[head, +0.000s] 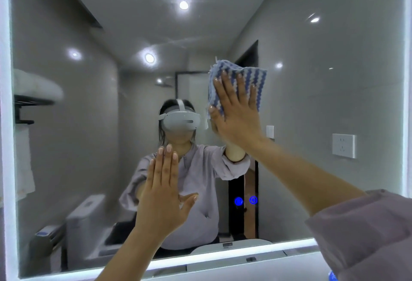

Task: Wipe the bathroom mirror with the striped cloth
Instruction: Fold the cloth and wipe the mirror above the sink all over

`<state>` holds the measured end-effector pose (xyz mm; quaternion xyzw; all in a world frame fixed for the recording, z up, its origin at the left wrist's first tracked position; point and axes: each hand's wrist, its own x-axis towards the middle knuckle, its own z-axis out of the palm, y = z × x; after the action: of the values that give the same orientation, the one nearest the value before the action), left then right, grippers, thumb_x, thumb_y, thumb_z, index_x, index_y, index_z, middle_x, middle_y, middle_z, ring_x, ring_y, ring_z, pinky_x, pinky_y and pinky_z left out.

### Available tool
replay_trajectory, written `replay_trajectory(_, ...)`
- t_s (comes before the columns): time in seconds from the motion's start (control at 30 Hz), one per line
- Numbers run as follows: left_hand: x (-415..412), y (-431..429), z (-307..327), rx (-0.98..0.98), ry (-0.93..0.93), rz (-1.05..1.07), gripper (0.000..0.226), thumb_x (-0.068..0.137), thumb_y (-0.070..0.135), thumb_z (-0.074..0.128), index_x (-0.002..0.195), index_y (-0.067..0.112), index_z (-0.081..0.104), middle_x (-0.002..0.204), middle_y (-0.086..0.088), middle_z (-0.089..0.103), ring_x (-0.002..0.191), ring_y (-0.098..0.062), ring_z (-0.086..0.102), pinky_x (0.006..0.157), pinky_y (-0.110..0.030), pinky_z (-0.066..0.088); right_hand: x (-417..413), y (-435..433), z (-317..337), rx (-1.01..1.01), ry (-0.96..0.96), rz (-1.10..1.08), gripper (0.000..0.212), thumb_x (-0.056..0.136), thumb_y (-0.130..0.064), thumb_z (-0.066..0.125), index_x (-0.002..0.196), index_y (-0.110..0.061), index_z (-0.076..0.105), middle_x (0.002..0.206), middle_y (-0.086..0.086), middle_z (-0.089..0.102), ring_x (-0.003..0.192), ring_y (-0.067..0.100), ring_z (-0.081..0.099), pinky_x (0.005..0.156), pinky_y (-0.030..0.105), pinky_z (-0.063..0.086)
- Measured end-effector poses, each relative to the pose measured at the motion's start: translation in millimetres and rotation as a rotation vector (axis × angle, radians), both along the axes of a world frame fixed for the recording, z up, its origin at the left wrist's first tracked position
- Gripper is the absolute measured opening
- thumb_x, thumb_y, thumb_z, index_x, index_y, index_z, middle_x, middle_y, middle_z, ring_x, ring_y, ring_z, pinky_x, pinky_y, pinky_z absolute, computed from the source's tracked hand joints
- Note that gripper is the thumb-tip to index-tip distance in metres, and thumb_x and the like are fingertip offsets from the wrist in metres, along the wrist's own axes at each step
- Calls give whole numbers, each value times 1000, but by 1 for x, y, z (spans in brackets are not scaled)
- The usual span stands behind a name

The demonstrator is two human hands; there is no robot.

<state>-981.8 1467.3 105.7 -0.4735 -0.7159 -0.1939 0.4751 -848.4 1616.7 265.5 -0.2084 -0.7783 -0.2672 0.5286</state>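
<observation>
A large wall mirror [323, 93] with a lit white frame fills the view. My right hand [236, 107] lies flat with straight fingers on a blue-and-white striped cloth [258, 80], pressing it against the glass right of centre. My left hand [162, 191] is flat on the mirror lower down, left of centre, fingers straight and together, thumb spread, holding nothing. Both forearms reach up from the bottom edge; a lilac sleeve covers my right upper arm.
Two blue glowing touch buttons [246, 200] sit on the mirror's lower middle. The lit bottom frame edge [223, 256] runs below my hands. The reflection shows a person wearing a headset, a toilet, a towel shelf, and a wall socket [343, 146].
</observation>
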Motion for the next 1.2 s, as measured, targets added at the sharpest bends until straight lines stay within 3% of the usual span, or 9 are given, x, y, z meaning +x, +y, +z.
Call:
replay_trajectory(0.27,0,-1,1,-8,29,8,100,84,67,29,147,-7,6,157,-24,1,146,-36,3,120,-43,4,-3,-10,-34,78,-145,36,67,100,-50,30,154,-20,3,162,1,-1,149,26,-7,120,50,-4)
replay_trajectory(0.4,3,-3,2,-17,23,17,100,84,66,29,147,-7,6,157,-24,2,146,-36,4,119,-43,4,3,-8,-30,106,-158,14,66,99,-53,26,154,-20,9,162,1,4,149,26,-3,120,48,-6)
replay_trajectory(0.6,1,-2,1,-1,16,-5,99,84,67,28,147,-6,4,157,-24,3,146,-37,6,119,-43,6,15,15,-23,177,-165,19,62,99,-53,20,152,-23,11,161,1,12,149,28,7,121,50,4)
replay_trajectory(0.7,-1,-1,0,6,6,-26,100,83,68,29,148,-4,2,158,-23,2,146,-36,6,117,-47,12,34,36,-16,107,-85,-43,62,99,-51,15,153,-23,7,162,2,6,149,28,1,120,51,1)
replay_trajectory(0.8,-2,-1,0,4,4,-49,100,84,68,29,148,-5,4,158,-23,2,146,-36,6,117,-47,11,59,60,-14,1,7,-74,63,99,-53,10,154,-23,5,161,-1,-4,148,21,-9,120,42,-8)
replay_trajectory(1.03,0,-3,1,1,-1,-66,98,85,66,29,147,-7,10,157,-24,2,146,-37,5,115,-49,16,98,96,-26,-190,195,-120,67,95,-60,1,152,-25,1,162,2,1,149,22,-5,121,45,0)
replay_trajectory(1.2,0,-3,2,7,18,-73,97,84,65,28,147,-7,11,157,-25,3,146,-38,5,116,-49,14,84,92,-34,-291,374,-94,65,95,-57,8,151,-26,1,162,1,6,149,21,1,121,47,2)
